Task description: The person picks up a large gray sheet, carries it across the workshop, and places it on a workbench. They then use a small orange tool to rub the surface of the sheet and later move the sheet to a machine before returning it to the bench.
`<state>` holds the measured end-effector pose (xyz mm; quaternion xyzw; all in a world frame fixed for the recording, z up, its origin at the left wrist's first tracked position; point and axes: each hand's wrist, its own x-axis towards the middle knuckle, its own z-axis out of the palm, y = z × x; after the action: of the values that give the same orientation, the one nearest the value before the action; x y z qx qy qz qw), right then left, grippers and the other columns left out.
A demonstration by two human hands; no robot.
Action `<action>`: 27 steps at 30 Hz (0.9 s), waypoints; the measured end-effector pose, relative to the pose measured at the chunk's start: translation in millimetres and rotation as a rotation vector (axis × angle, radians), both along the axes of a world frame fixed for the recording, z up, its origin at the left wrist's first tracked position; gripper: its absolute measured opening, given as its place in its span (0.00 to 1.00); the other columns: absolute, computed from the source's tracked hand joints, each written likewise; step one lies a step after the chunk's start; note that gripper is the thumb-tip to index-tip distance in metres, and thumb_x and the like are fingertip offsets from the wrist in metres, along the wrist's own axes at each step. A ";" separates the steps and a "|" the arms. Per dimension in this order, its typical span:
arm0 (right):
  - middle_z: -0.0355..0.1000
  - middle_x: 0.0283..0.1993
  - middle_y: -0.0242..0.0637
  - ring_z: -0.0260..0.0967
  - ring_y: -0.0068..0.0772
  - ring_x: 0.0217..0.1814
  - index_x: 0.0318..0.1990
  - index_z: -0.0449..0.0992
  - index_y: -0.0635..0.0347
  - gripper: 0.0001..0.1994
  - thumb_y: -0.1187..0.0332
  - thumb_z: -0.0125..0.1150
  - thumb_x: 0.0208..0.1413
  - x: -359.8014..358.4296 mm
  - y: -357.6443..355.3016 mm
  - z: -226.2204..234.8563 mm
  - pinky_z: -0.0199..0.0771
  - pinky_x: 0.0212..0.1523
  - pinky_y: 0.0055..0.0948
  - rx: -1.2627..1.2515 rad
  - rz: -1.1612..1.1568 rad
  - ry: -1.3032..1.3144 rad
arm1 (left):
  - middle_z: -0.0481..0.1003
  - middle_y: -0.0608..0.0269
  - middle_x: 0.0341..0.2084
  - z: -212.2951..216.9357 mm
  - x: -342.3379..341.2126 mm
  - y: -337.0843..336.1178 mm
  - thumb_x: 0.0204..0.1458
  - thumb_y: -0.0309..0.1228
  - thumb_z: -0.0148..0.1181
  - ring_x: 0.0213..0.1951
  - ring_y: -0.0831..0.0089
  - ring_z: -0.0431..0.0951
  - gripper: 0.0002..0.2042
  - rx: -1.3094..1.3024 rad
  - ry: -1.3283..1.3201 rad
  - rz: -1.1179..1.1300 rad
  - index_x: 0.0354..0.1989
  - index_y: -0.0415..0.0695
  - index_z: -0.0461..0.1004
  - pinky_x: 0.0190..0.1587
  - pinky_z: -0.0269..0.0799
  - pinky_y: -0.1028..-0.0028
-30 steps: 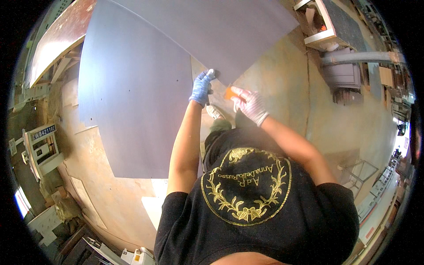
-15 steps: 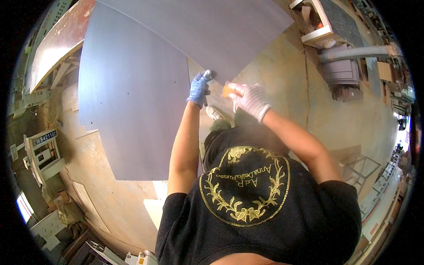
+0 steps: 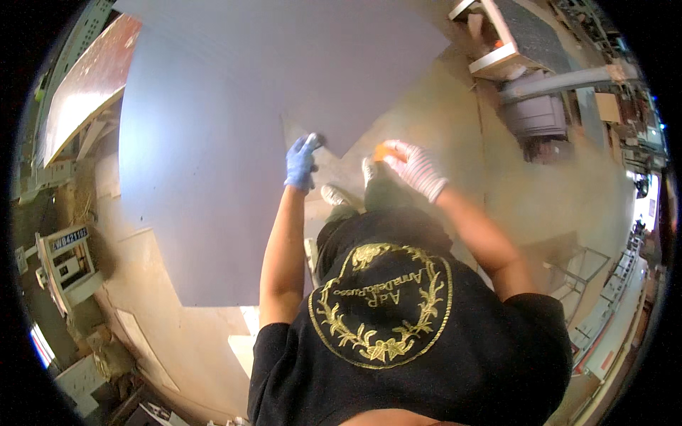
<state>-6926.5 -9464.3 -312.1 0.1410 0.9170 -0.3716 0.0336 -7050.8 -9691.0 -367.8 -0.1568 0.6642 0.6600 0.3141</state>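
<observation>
A large grey-blue panel [image 3: 213, 206] lies to my left, and a second grey panel [image 3: 355, 78] spreads ahead with one corner pointing at me. My left hand [image 3: 300, 167], in a blue glove, is closed at the near edges of the panels. A small dark thing shows beside its pale fingertips, too blurred to name. To the right of the far panel's corner, my right hand [image 3: 420, 170] wears a white striped glove. Its fingers grip a small orange block [image 3: 382, 151], partly covered by the hand and held apart from the panel.
A reddish-topped table [image 3: 96, 74] stands at far left. Far right are an open cabinet [image 3: 497, 60], a grey hose or pipe [image 3: 568, 84] and stacked grey boards [image 3: 533, 117]. A metal frame [image 3: 582, 273] stands at right. My shoes [image 3: 337, 195] are on the worn floor below my hands.
The view has shifted, so the panels sit lower and further left. My right hand with the orange block has moved right, away from the panel corner. The left hand stays near the panel edges.
</observation>
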 end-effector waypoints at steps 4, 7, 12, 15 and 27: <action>0.72 0.44 0.47 0.72 0.41 0.42 0.47 0.71 0.59 0.19 0.58 0.57 0.50 -1.3 40.3 9.2 0.71 0.43 0.30 -0.009 -0.156 0.040 | 0.73 0.67 0.29 -15.7 4.1 0.3 0.48 0.41 0.58 0.20 0.82 0.62 0.17 0.021 0.038 0.127 0.41 0.43 0.73 0.15 0.59 0.82; 0.74 0.35 0.40 0.69 0.27 0.30 0.46 0.71 0.64 0.20 0.61 0.60 0.49 -6.1 88.2 2.0 0.70 0.34 0.25 -0.043 -0.325 0.180 | 0.73 0.66 0.30 -8.5 4.6 8.1 0.48 0.42 0.58 0.20 0.82 0.62 0.17 -0.007 0.001 0.134 0.41 0.44 0.72 0.15 0.60 0.83; 0.68 0.26 0.29 0.61 0.16 0.26 0.45 0.72 0.63 0.18 0.63 0.60 0.50 -44.5 166.9 -5.5 0.65 0.32 0.19 -0.062 -0.441 0.321 | 0.60 0.76 0.13 -5.9 15.4 26.2 0.48 0.47 0.57 0.12 0.85 0.55 0.15 -0.111 -0.010 0.123 0.32 0.49 0.72 0.12 0.53 0.81; 0.69 0.27 0.29 0.63 0.17 0.29 0.45 0.72 0.64 0.18 0.61 0.60 0.49 -69.2 207.4 -14.6 0.66 0.34 0.19 0.013 -0.407 0.304 | 0.59 0.74 0.12 -4.7 23.7 37.2 0.48 0.50 0.56 0.10 0.84 0.54 0.17 -0.165 -0.023 0.175 0.31 0.48 0.71 0.11 0.52 0.81; 0.74 0.38 0.40 0.67 0.20 0.30 0.47 0.71 0.64 0.20 0.65 0.63 0.48 -97.3 208.1 -34.4 0.69 0.34 0.21 -0.270 -0.197 0.299 | 0.64 0.72 0.13 -30.8 29.2 43.8 0.50 0.49 0.53 0.13 0.82 0.62 0.17 -0.027 0.027 0.314 0.27 0.47 0.69 0.13 0.56 0.81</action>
<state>-7023.7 -9256.2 -346.5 0.1675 0.8357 -0.5090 -0.1204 -7021.6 -9647.2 -398.6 -0.2544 0.6444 0.6940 0.1959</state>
